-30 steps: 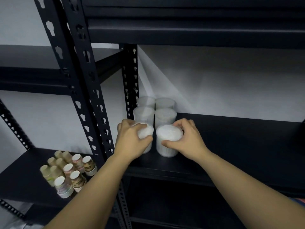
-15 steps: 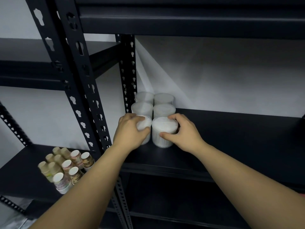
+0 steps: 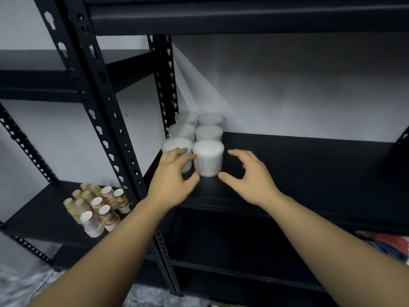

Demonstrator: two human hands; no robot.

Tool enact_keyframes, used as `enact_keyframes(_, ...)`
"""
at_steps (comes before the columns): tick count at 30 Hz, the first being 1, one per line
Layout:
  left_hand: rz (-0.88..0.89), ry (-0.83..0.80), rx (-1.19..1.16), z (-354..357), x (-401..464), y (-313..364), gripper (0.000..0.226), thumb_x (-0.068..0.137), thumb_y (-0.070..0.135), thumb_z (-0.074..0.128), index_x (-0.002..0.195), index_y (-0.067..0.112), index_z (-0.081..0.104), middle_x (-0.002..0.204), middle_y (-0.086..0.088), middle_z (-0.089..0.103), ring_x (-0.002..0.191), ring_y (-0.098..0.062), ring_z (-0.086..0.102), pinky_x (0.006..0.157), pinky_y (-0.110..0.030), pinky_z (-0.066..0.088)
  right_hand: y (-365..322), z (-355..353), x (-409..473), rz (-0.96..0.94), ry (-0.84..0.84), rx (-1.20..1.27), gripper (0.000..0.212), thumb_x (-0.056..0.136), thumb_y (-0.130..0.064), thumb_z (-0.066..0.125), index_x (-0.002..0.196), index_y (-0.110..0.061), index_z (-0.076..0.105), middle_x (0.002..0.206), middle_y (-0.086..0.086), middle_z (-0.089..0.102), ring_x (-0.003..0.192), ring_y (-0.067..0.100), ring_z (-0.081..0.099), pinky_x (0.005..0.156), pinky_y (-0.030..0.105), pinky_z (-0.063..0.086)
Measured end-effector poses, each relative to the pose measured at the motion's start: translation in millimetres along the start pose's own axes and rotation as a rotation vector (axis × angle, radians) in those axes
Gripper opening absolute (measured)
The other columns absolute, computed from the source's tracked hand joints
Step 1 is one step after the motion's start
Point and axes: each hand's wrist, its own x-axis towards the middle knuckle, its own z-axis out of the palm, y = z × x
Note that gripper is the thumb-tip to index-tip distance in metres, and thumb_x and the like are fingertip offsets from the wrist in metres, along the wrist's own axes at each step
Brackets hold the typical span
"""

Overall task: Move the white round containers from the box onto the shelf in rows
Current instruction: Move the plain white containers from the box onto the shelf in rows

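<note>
Several white round containers stand in two rows at the left end of the black shelf (image 3: 309, 165), running back to the wall. The front pair is a left container (image 3: 174, 146) and a right container (image 3: 208, 157). My left hand (image 3: 174, 180) hovers in front of the left one with fingers spread, its fingertips close to that container, holding nothing. My right hand (image 3: 247, 176) is open just right of the right container, apart from it. The box is not in view.
A black perforated upright (image 3: 106, 120) stands left of the containers. On a lower shelf (image 3: 33, 218) at the left sit several small brown and white bottles (image 3: 97, 209). A colourful object (image 3: 389, 242) shows at the right edge below the shelf.
Both hands have let go of the front two containers and drawn back towards me with fingers spread. The two containers now stand on the shelf by themselves.
</note>
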Motion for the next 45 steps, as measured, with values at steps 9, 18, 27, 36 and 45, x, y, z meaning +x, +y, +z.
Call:
enact_keyframes(9, -0.007, -0.17, 0.004, 43, -105, 64, 0.048, 0.09, 0.041, 0.065, 0.136, 0.028, 0.06, 0.138, 0.012, 0.051, 0.132, -0.007, 0.038, 0.106, -0.026, 0.039, 47, -41, -135, 0.036, -0.077, -0.117, 0.052, 0.09, -0.045, 0.067, 0.139, -0.034, 0.053, 0.137, -0.021, 0.048, 0.124, 0.001, 0.045, 0.097, 0.019, 0.042)
enact_keyframes(18, -0.017, -0.532, 0.083, 85, -200, 96, 0.057, 0.093, 0.047, 0.06, 0.145, 0.028, 0.049, 0.14, 0.009, 0.051, 0.134, -0.013, 0.039, 0.109, -0.034, 0.041, 107, -67, -253, 0.237, -0.279, -0.215, 0.056, 0.094, -0.041, 0.065, 0.145, -0.029, 0.049, 0.144, -0.012, 0.047, 0.133, 0.01, 0.04, 0.1, 0.022, 0.034)
enact_keyframes(27, -0.012, -0.783, 0.07, 114, -233, 100, 0.053, 0.092, 0.047, 0.063, 0.141, 0.027, 0.054, 0.134, 0.005, 0.052, 0.126, -0.016, 0.047, 0.103, -0.033, 0.044, 145, -60, -311, 0.392, -0.332, -0.218, 0.056, 0.091, -0.045, 0.066, 0.142, -0.029, 0.051, 0.142, -0.01, 0.049, 0.133, 0.012, 0.042, 0.106, 0.03, 0.041)
enact_keyframes(36, -0.084, -0.904, 0.008, 141, -265, 67, 0.056, 0.089, 0.045, 0.066, 0.141, 0.025, 0.055, 0.135, 0.002, 0.051, 0.127, -0.017, 0.048, 0.103, -0.029, 0.043, 164, -27, -342, 0.56, -0.383, -0.185, 0.056, 0.088, -0.041, 0.071, 0.14, -0.025, 0.054, 0.135, -0.004, 0.055, 0.128, 0.017, 0.05, 0.104, 0.034, 0.046)
enact_keyframes(45, -0.182, -0.948, -0.001, 211, -329, 14, 0.065, 0.08, 0.048, 0.066, 0.14, 0.03, 0.052, 0.123, 0.0, 0.054, 0.117, -0.025, 0.054, 0.096, -0.04, 0.05, 214, 37, -389, 0.669, -0.436, -0.159, 0.053, 0.083, -0.045, 0.076, 0.13, -0.023, 0.063, 0.128, 0.0, 0.064, 0.119, 0.02, 0.06, 0.095, 0.033, 0.049)
